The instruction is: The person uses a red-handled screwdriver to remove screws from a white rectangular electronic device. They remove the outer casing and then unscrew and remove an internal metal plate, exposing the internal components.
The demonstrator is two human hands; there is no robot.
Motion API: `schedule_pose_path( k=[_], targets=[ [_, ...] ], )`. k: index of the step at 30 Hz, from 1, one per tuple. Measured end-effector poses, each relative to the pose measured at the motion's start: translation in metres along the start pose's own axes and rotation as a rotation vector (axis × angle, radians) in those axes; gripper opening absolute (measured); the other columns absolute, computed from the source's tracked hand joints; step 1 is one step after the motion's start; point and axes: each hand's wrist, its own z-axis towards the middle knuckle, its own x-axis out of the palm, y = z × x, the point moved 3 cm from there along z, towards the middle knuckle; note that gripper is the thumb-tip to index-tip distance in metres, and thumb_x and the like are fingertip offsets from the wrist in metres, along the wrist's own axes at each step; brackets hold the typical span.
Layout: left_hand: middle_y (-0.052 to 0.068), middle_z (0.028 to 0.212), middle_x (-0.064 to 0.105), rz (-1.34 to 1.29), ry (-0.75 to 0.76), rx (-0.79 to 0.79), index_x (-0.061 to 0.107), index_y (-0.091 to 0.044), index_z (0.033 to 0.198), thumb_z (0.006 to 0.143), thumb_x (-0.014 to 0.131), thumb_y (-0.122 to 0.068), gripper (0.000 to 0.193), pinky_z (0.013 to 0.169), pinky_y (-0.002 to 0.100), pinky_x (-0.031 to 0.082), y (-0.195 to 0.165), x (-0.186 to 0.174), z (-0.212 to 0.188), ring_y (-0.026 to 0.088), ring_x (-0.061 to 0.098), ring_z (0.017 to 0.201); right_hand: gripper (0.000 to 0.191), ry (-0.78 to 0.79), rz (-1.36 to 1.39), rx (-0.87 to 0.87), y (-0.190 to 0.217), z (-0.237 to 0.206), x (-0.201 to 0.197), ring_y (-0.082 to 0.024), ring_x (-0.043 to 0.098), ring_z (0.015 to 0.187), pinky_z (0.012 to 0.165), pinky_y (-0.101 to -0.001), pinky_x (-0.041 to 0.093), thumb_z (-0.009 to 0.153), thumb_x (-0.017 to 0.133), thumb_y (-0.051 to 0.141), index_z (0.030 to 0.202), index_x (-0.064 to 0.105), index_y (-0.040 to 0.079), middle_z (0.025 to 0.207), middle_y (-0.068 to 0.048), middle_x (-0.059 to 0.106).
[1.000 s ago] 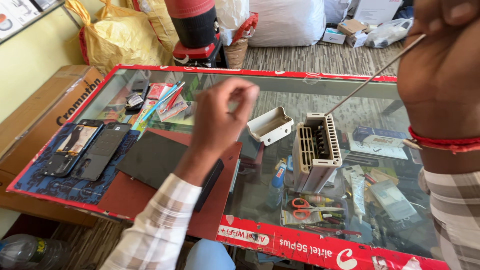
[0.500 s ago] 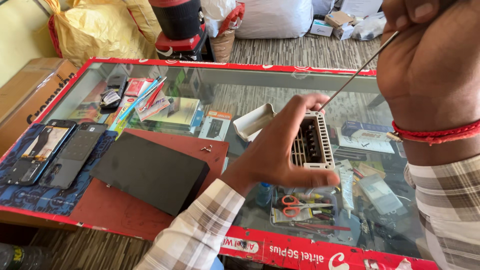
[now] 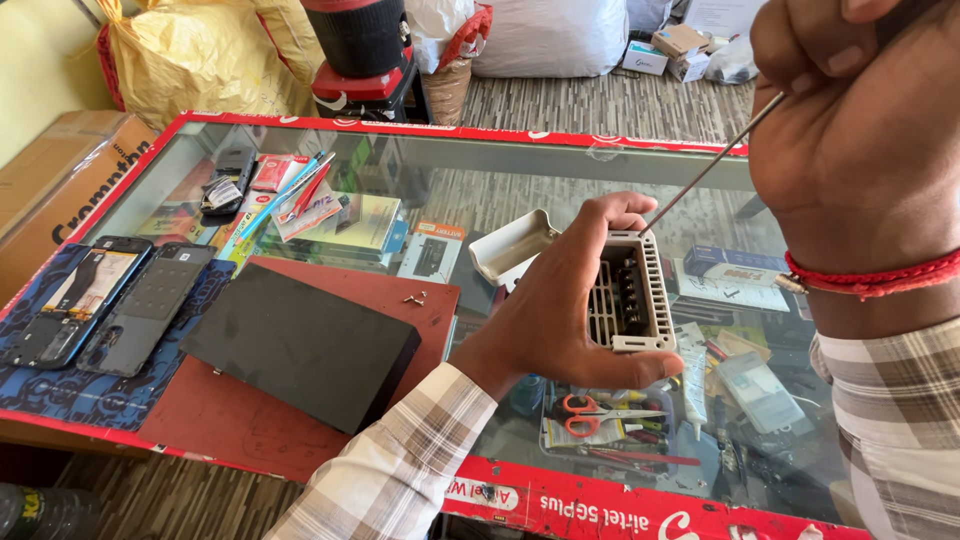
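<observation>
Hands: left [image 3: 560,310] grips white vented casing [image 3: 628,295], right [image 3: 850,130] holds thin rod [image 3: 712,165] above red-rimmed glass counter [image 3: 500,135].

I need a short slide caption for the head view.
Left hand steadies a vented white casing; right hand holds a thin screwdriver.

- A white vented plastic casing [image 3: 630,295], dark inside, sits in the left hand [image 3: 560,320]; the sleeve [image 3: 400,470] is a white-and-brown plaid.
- A red thread band [image 3: 870,278] circles the wrist of the right hand [image 3: 850,120], which grips a thin silver rod [image 3: 710,165].
- A flat black slab [image 3: 300,345] lies on a maroon mat [image 3: 230,420].
- The glass counter [image 3: 520,190] carries a red frame with white lettering.
- Orange-handled scissors [image 3: 590,412] show beneath the glass.
- Two dark opened phones [image 3: 105,300] rest on a blue patterned cloth [image 3: 60,385].
- A yellow sack [image 3: 200,60] stands behind.
</observation>
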Motion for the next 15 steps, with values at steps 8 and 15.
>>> schedule_pose_path(
  k=[8,15],
  targets=[
    [0.017,0.144,0.053,0.042,-0.018,0.003,0.032,0.001,0.152,0.076,0.09,-0.048,0.107,0.109,0.036,0.051,-0.0063,0.0001,-0.0006,0.026,0.06,0.127,0.039,0.005,-0.04,0.015,0.0023,0.0011,-0.0039,-0.005,0.026,0.061,0.057,-0.0218,0.018,0.118,0.048,0.024,0.081,0.042,0.013,0.069,0.007,0.034],
    [0.017,0.139,0.052,-0.055,-0.03,0.027,0.03,0.0,0.152,0.077,0.093,-0.046,0.108,0.108,0.034,0.054,-0.0055,0.0034,0.0003,0.025,0.061,0.127,0.039,0.009,-0.057,0.031,0.0036,0.0013,-0.0063,-0.006,0.026,0.062,0.057,-0.0221,0.017,0.118,0.047,0.025,0.082,0.042,0.013,0.069,0.006,0.034]
  ],
)
